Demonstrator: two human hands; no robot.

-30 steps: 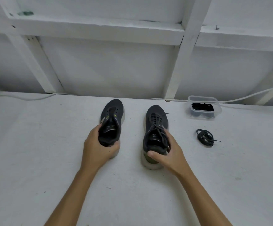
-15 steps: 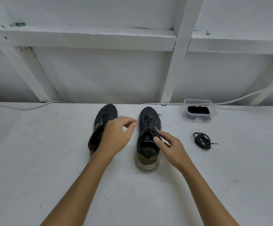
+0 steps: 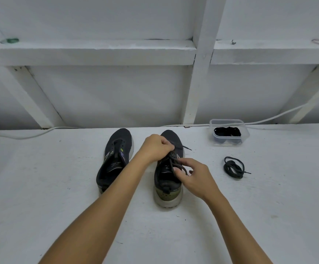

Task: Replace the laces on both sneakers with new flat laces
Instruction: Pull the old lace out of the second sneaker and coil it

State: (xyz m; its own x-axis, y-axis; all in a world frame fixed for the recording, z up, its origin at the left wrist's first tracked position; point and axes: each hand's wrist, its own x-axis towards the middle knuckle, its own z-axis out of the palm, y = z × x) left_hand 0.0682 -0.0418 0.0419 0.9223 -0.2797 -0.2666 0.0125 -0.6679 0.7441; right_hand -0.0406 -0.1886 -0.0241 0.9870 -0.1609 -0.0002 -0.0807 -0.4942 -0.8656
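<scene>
Two dark sneakers stand side by side on the white surface, toes pointing away. The left sneaker [image 3: 114, 161] has no lace in its eyelets. The right sneaker [image 3: 168, 180] still carries a dark round lace [image 3: 173, 161]. My left hand [image 3: 155, 148] reaches across and pinches the lace over the right sneaker's upper eyelets. My right hand [image 3: 192, 175] pinches a strand of the same lace near the tongue. One lace tip [image 3: 188, 148] sticks out to the right of the toe.
A coiled dark lace [image 3: 233, 167] lies loose to the right of the sneakers. Behind it a clear plastic box [image 3: 229, 123] holds black laces. A white cable [image 3: 31, 135] runs along the back wall with its white beams.
Both hands left the sneakers' heels. My left hand crossed from the left sneaker to the right one's lace, and my right hand moved up to the lace.
</scene>
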